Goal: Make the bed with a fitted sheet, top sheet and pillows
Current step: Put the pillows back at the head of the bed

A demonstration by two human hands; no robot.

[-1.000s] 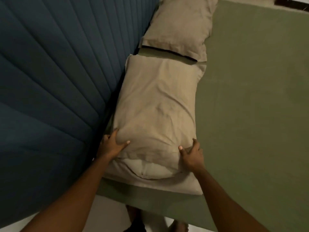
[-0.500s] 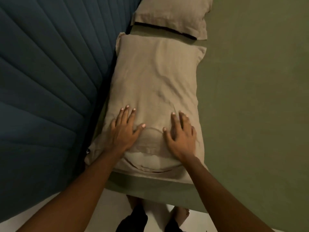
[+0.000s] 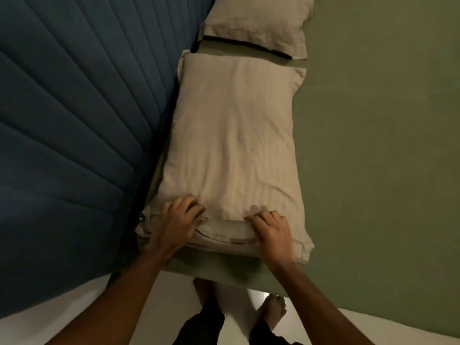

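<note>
- The near pillow [image 3: 234,150] is a plump beige oblong in a faintly striped, creased case; the case's open end shows as a flap and a dark slit between the hands
- It lies on the green sheet [image 3: 373,158] at the head of the bed, its left edge against the padded blue headboard [image 3: 74,125]
- Its long axis runs along the headboard, straight away from the person, open end nearest them
- The left hand [image 3: 178,221] and right hand [image 3: 272,232] both have bent fingers dug into that near end, gripping the fabric
- The far pillow [image 3: 256,23] is apart from the first and cut off by the top edge
- The fingertips are blurred; bare feet [image 3: 273,312] show dimly on the pale floor [image 3: 159,307]
</note>
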